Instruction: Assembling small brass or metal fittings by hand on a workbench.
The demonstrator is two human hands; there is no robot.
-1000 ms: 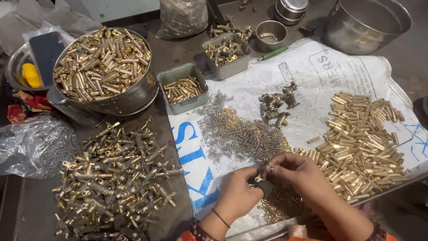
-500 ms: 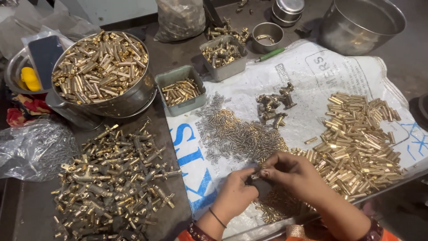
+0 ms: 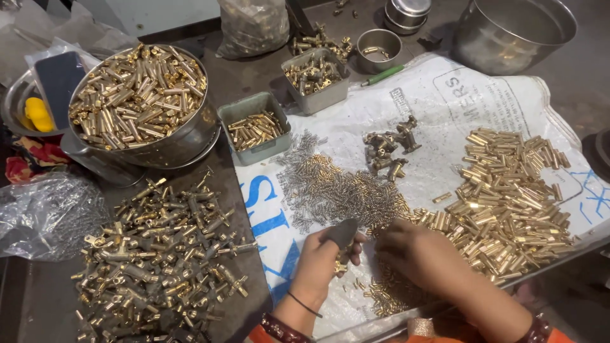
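Note:
My left hand (image 3: 325,259) is closed on a small brass fitting (image 3: 342,262) over a white printed sack (image 3: 445,108); a dark cover sits on its thumb. My right hand (image 3: 416,251) rests palm down just to the right, fingers on a scatter of small brass pieces (image 3: 387,295); what it holds is hidden. A mound of small silver and brass screws (image 3: 337,190) lies just beyond both hands. A large heap of short brass tubes (image 3: 508,197) lies to the right of my right hand.
A steel bowl of brass tubes (image 3: 140,95) stands at the back left, a pile of assembled brass fittings (image 3: 159,254) in front of it. Two small grey trays (image 3: 255,127), steel cups, a large steel pot (image 3: 515,28), a green pen (image 3: 383,75) and several dark fittings (image 3: 389,149) sit behind.
Both hands have dropped slightly toward me and moved apart; the right hand has lowered palm down onto the small brass pieces, while the left keeps the fitting.

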